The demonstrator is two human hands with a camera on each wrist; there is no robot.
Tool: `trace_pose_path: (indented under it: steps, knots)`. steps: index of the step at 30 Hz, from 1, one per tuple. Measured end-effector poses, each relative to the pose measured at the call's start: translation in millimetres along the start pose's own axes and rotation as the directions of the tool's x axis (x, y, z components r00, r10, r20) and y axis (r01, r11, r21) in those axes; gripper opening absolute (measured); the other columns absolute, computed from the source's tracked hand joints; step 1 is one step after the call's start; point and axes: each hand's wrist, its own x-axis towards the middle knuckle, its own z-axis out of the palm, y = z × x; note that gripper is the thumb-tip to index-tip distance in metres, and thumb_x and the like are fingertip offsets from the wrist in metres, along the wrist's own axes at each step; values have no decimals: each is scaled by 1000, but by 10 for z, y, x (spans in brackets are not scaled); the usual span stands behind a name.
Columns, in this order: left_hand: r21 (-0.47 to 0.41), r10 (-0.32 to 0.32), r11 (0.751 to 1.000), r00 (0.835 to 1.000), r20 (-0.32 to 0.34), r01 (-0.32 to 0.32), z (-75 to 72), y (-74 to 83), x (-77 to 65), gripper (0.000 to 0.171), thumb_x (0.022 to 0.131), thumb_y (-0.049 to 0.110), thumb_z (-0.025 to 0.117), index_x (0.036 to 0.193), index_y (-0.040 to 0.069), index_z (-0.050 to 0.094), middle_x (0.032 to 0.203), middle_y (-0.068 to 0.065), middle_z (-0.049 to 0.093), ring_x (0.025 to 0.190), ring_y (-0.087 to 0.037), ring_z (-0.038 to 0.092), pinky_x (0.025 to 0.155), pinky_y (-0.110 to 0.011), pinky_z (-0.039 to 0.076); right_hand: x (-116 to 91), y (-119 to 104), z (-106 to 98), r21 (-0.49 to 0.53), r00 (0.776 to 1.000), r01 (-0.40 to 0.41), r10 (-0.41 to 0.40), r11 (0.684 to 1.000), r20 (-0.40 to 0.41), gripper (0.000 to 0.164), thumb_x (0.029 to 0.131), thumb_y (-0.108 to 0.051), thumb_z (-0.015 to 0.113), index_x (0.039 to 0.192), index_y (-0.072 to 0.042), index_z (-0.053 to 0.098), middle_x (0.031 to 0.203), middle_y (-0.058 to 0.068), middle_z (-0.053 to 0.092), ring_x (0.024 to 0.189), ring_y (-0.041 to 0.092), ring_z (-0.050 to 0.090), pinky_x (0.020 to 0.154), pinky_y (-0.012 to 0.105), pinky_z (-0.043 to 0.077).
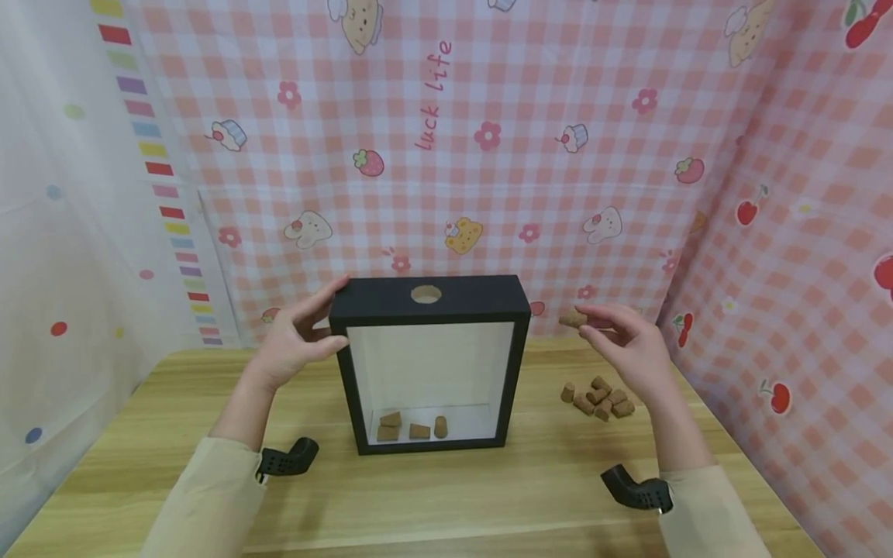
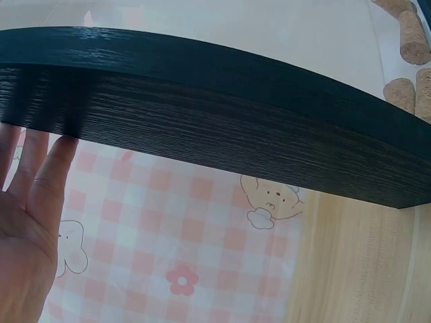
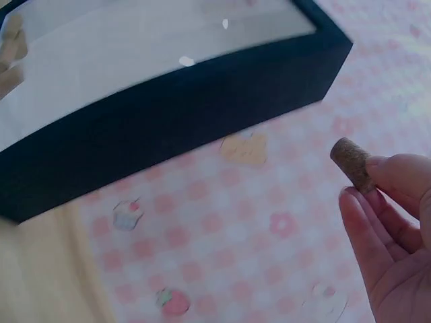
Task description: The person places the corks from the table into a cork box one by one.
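A black shadow box frame [image 1: 430, 298] with a clear front and a round hole in its top stands upright on the table. My left hand [image 1: 296, 333] grips its upper left corner, thumb on the front edge and fingers toward the back; in the left wrist view, straight fingers [image 2: 48, 178] reach the rear edge of the black side. Several cork stoppers [image 1: 419, 431] lie on the floor inside the box. To the right of the box, my right hand [image 1: 628, 349] pinches one cork stopper [image 3: 353, 163] between thumb and fingertips, above the table and apart from the box.
A loose pile of cork stoppers [image 1: 598, 397] lies on the wooden table [image 1: 432, 504], right of the box and below my right hand. Checkered cloth [image 1: 460, 186] hangs close behind the table and along its right side. Black wrist mounts [image 1: 287, 459] stick out from both sleeves.
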Motion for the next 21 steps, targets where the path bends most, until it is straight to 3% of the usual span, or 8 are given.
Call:
trace_pose_path:
  steps: [6, 13, 21]
  knots:
    - [-2, -3, 1000, 1000, 2, 3, -7, -6, 0, 77, 85, -11, 67, 154, 11, 38, 158, -4, 34, 139, -16, 39, 96, -27, 46, 187, -238, 102, 80, 996, 84, -81, 993, -43, 32, 92, 10, 61, 123, 8, 66, 114, 0, 61, 100, 10, 61, 84, 19, 50]
    - [16, -13, 1000, 1000, -3, 13, -13, -6, -1, 77, 86, -9, 67, 154, 13, 39, 160, -10, 30, 142, -19, 36, 97, -26, 45, 366, -441, 280, 111, 981, 184, -176, 977, -77, 33, 90, 14, 63, 122, 8, 67, 112, 4, 62, 100, 13, 62, 86, 21, 51]
    - [-5, -6, 1000, 1000, 6, 6, -13, 2, 4, 77, 86, -9, 67, 154, 13, 38, 159, -7, 31, 141, -18, 36, 97, -27, 46, 550, -697, 516, 65, 979, 191, -195, 979, 54, 34, 91, 8, 65, 124, 2, 68, 119, 11, 60, 102, 14, 59, 88, 21, 50]
